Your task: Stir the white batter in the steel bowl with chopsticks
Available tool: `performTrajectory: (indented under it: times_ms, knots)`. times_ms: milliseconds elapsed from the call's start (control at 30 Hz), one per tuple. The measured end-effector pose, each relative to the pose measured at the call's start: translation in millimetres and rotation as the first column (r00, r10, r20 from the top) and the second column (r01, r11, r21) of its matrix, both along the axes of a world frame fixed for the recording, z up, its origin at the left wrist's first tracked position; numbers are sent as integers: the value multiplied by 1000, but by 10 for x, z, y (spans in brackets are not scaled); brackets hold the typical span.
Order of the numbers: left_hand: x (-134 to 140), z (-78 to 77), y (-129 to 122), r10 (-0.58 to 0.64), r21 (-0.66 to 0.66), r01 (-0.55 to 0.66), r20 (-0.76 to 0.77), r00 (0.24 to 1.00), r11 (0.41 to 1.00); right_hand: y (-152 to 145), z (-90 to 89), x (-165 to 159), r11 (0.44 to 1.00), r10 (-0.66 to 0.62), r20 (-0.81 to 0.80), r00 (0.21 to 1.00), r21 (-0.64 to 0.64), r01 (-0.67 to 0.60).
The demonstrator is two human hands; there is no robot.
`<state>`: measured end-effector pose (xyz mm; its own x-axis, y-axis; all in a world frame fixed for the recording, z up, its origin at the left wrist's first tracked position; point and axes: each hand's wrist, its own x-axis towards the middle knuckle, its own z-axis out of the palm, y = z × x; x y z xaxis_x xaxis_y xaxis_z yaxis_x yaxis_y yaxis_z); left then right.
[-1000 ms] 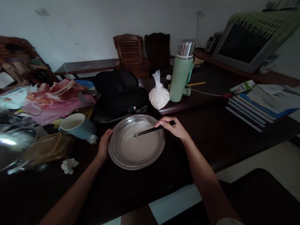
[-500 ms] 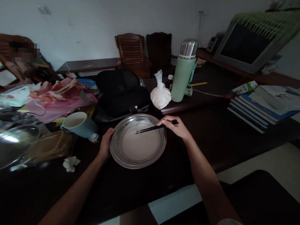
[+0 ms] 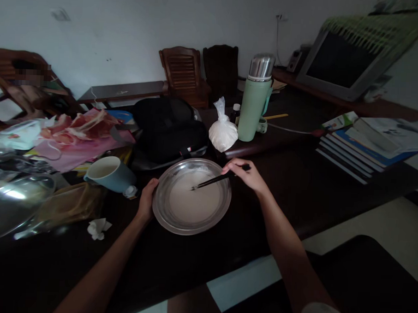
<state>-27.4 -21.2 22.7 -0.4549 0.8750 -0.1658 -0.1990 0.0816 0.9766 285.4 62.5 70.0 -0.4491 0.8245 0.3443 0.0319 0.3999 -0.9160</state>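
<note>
In front of me on the dark table is a round metal bowl (image 3: 191, 231) holding a pale, whitish mixture (image 3: 195, 204). My left hand (image 3: 147, 197) grips the bowl's left rim, its fingertips partly hidden by the bowl. My right hand (image 3: 244, 173) is closed around black chopsticks (image 3: 213, 179), slanting over the bowl's right rim with their tips at the mixture. Behind the bowl sits a knotted clear bag of white powder (image 3: 223, 135). A pale green thermos (image 3: 252, 107) stands upright to the right of the bag.
Left of the bowl are a light blue mug (image 3: 116, 176), a crumpled tissue (image 3: 98, 228) and a large metal lid-like object (image 3: 16, 203). A black bag (image 3: 168, 131) lies behind. Stacked books (image 3: 368, 149) are at the right. A person (image 3: 32, 86) is at the far left.
The chopstick tips have shifted slightly right and down within the bowl, with my right hand moving a little to the right. My left hand stays on the rim.
</note>
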Motion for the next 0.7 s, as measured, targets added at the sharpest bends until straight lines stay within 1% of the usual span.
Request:
performTrajectory:
  times_ms: [67, 100, 167, 233, 300, 333, 400, 500, 567, 600, 633, 700]
  knots:
    - [0, -3, 3, 2, 1, -2, 6, 1000, 1000, 34, -15, 76, 995, -94, -65, 993, -30, 93]
    - [1, -4, 4, 2, 4, -2, 9, 1000, 1000, 40, -20, 98, 994, -105, -80, 991, -50, 101]
    - [6, -1, 5, 5, 8, -5, 10, 1000, 1000, 27, -26, 87, 995, -37, -74, 997, -92, 30]
    - [10, 3, 5, 5, 4, -5, 0, 1000, 1000, -8, -26, 13, 991, 85, -38, 996, -100, -89]
    - [10, 5, 4, -5, -1, 5, -13, 1000, 1000, -36, -23, -73, 985, 167, 16, 986, -53, -166]
    - [9, 5, 4, -10, -3, 10, -18, 1000, 1000, -39, -23, -100, 984, 175, 40, 984, -22, -174]
    - [6, 3, 4, -16, -2, 16, -26, 1000, 1000, -20, -25, -96, 992, 119, 57, 991, 21, -120]
    - [5, 4, 3, -17, 11, 17, -32, 999, 1000, 46, -36, 35, 997, -74, -25, 997, 30, 75]
    - [10, 8, 1, -17, 19, 18, -30, 999, 1000, 74, -43, 124, 986, -166, -79, 983, 14, 168]
    - [13, 11, -1, -15, 19, 15, -25, 1000, 1000, 75, -45, 147, 985, -175, -88, 981, -4, 175]
    - [16, 14, -2, -10, 16, 11, -19, 1000, 1000, 66, -45, 148, 988, -153, -82, 985, -26, 151]
    - [21, 19, -5, -3, 7, 3, -8, 1000, 1000, 27, -42, 91, 997, -42, -46, 998, -64, 39]
